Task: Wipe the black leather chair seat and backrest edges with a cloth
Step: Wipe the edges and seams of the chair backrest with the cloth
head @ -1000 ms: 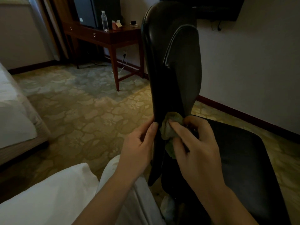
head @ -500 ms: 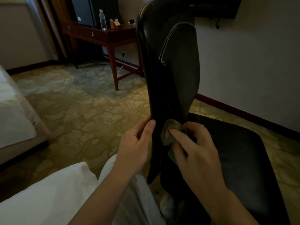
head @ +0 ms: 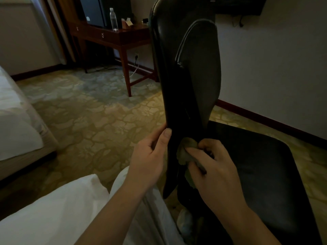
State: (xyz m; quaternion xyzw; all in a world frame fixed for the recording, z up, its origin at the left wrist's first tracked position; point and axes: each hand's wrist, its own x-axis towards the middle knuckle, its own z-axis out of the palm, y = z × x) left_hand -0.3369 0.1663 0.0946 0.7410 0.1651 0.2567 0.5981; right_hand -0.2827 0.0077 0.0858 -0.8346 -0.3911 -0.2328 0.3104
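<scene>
1. The left hand (head: pixel 148 156) is pinching the backrest (head: pixel 177 76) edge with its thumb in front; a slipping grip could let the chair turn away.
2. The right hand (head: pixel 212 167) is curling its fingers round the bunched cloth (head: pixel 185 151), pressing it low on the backrest, just above the seat (head: pixel 256 165).
3. Bunched so small, the cloth may be skipping the seam.

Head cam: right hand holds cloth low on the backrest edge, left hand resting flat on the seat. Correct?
Wrong on the left hand: the head view shows it gripping the backrest at its edge, thumb on the leather, not on the seat. The rest stands: the right hand holds the cloth low on the backrest edge.
</scene>
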